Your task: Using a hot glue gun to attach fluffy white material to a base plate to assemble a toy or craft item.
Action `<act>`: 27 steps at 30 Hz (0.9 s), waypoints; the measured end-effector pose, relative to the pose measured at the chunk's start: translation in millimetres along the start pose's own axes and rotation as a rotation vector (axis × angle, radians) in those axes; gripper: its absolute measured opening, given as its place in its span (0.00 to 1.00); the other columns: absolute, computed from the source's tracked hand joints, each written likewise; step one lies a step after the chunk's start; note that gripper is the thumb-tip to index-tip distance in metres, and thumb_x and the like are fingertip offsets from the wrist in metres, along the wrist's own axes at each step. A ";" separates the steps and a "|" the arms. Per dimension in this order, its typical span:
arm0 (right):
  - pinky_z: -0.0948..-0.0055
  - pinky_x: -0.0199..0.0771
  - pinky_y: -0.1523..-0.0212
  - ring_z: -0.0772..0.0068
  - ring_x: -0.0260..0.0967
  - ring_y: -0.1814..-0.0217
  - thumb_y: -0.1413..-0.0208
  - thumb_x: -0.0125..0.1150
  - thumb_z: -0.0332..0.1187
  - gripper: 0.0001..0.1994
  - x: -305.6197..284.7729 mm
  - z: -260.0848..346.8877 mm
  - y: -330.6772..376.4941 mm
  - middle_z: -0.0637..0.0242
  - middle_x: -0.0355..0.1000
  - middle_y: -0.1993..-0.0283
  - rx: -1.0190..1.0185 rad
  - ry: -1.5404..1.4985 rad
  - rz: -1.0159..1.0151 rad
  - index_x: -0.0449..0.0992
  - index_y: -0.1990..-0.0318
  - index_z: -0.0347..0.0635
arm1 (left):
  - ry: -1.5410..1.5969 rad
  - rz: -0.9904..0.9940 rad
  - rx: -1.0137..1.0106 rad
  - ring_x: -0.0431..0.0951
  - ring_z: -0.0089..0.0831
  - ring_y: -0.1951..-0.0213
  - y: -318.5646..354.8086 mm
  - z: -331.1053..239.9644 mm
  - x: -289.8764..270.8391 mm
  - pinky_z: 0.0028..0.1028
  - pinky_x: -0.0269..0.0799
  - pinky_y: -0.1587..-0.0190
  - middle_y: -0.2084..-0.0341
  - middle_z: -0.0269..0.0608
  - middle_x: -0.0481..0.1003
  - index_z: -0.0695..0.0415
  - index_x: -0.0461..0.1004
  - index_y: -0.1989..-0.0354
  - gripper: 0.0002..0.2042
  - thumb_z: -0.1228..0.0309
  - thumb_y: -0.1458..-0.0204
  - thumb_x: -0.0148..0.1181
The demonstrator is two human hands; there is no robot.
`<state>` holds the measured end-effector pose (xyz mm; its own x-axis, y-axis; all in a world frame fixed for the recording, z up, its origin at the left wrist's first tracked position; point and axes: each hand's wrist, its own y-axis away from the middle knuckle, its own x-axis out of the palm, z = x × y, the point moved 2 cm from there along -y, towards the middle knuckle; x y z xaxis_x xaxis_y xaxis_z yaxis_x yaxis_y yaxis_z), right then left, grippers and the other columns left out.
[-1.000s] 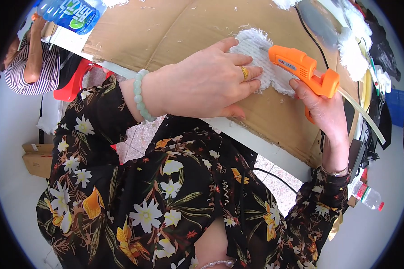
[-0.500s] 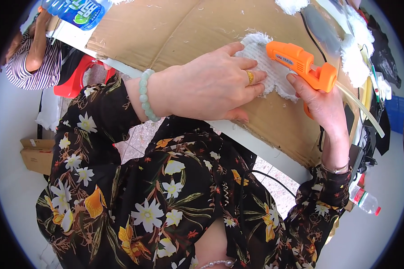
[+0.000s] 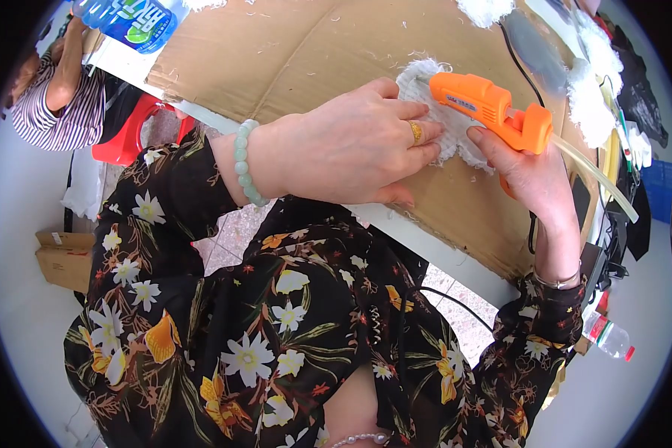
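My right hand [image 3: 526, 168] grips an orange hot glue gun [image 3: 478, 103], with a long translucent glue stick [image 3: 597, 175] sticking out of its back end. The gun's front end is over a white, frayed piece of fabric [image 3: 455, 142] lying on the cardboard. My left hand [image 3: 351, 145] lies flat with its fingers spread, the fingertips resting on the fabric's left edge. Part of the fabric is hidden under the fingers and the gun.
Brown cardboard [image 3: 336, 56] covers the table. A blue-labelled bottle [image 3: 138, 22] stands at the far left. White fluffy pieces [image 3: 593, 104] and a black cord [image 3: 511, 48] are on the right. A person in a striped top [image 3: 60, 112] sits at left, by a red stool [image 3: 127, 142].
The glue gun in my right hand has shifted a little to the left over the fabric. My left hand stays almost in place on the fabric.
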<state>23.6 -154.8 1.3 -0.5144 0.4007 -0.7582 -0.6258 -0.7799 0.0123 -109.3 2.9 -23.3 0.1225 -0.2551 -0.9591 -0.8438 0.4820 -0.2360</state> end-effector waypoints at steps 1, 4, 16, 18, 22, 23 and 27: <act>0.83 0.55 0.82 0.87 0.56 0.83 0.52 0.62 0.40 0.13 -0.4 1.3 0.8 0.76 0.65 0.81 0.022 -0.006 0.038 0.74 0.64 0.42 | -0.001 0.004 -0.001 0.66 0.34 0.48 -0.2 -0.1 0.1 0.35 0.61 0.51 0.51 0.39 0.67 0.60 0.69 0.54 0.27 0.57 0.62 0.63; 0.82 0.56 0.81 0.87 0.57 0.82 0.52 0.62 0.40 0.13 -1.1 1.8 1.6 0.76 0.65 0.81 0.036 -0.031 0.082 0.74 0.64 0.42 | 0.006 0.013 0.001 0.66 0.34 0.48 -1.6 0.7 0.9 0.35 0.61 0.51 0.51 0.39 0.67 0.60 0.69 0.54 0.26 0.57 0.62 0.63; 0.80 0.64 0.73 0.82 0.63 0.75 0.53 0.64 0.38 0.14 -21.3 -5.4 11.3 0.73 0.68 0.75 0.224 -0.057 0.065 0.73 0.64 0.39 | -0.068 -0.091 0.029 0.70 0.28 0.58 -2.2 1.5 2.5 0.31 0.62 0.58 0.58 0.34 0.72 0.59 0.72 0.60 0.23 0.54 0.60 0.61; 0.78 0.66 0.70 0.80 0.65 0.74 0.53 0.63 0.38 0.15 -24.8 -6.1 12.1 0.71 0.69 0.75 0.273 -0.054 0.080 0.74 0.60 0.40 | -0.074 -0.101 0.033 0.70 0.28 0.58 -2.2 1.7 3.1 0.31 0.62 0.58 0.58 0.34 0.72 0.59 0.72 0.61 0.22 0.54 0.60 0.61; 0.80 0.63 0.73 0.83 0.62 0.75 0.53 0.63 0.36 0.12 -25.3 -5.5 10.5 0.73 0.67 0.75 0.295 -0.134 0.079 0.73 0.63 0.39 | 0.006 0.007 -0.009 0.66 0.34 0.48 -1.9 1.8 4.5 0.37 0.61 0.51 0.51 0.38 0.67 0.59 0.69 0.55 0.26 0.56 0.61 0.63; 0.81 0.62 0.74 0.83 0.62 0.76 0.52 0.63 0.35 0.11 -24.5 -4.7 9.3 0.74 0.67 0.75 0.260 -0.157 0.065 0.72 0.66 0.39 | 0.002 -0.004 -0.008 0.66 0.34 0.48 -2.1 1.4 4.3 0.37 0.61 0.51 0.51 0.38 0.67 0.59 0.69 0.55 0.26 0.56 0.61 0.63; 0.81 0.62 0.74 0.83 0.62 0.76 0.52 0.63 0.35 0.11 -19.7 -8.9 2.0 0.73 0.67 0.75 0.213 -0.148 0.077 0.72 0.65 0.38 | -0.067 -0.111 0.037 0.71 0.28 0.58 -4.3 3.5 6.2 0.31 0.63 0.57 0.58 0.34 0.73 0.60 0.72 0.60 0.24 0.54 0.60 0.62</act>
<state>37.7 -168.5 10.4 -0.6351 0.4225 -0.6466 -0.6832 -0.6979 0.2150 -103.1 2.2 -28.7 0.2495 -0.2525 -0.9349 -0.8033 0.4851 -0.3454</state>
